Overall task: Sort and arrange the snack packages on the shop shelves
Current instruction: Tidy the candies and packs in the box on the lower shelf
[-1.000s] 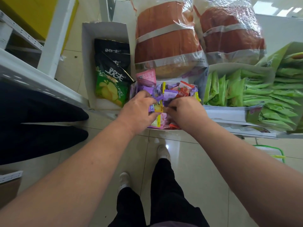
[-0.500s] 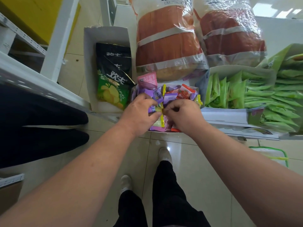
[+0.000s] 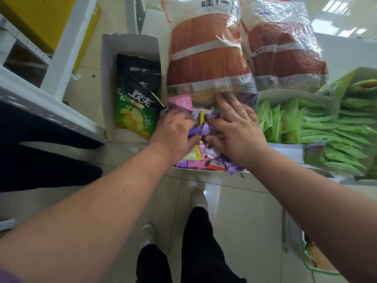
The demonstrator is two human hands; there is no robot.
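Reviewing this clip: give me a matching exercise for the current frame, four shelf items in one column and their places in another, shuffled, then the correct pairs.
Things:
1. black-and-green crisp bag
2. small purple wrapped candies
3. flat light-green snack packets
4. big clear bag of orange-brown buns

Places:
A. under both hands, in the middle tray
B. behind the middle tray, standing tall
C. in the white carton at left
D. upright in the carton at right

Pairs: 1-C, 2-A, 3-D, 4-B
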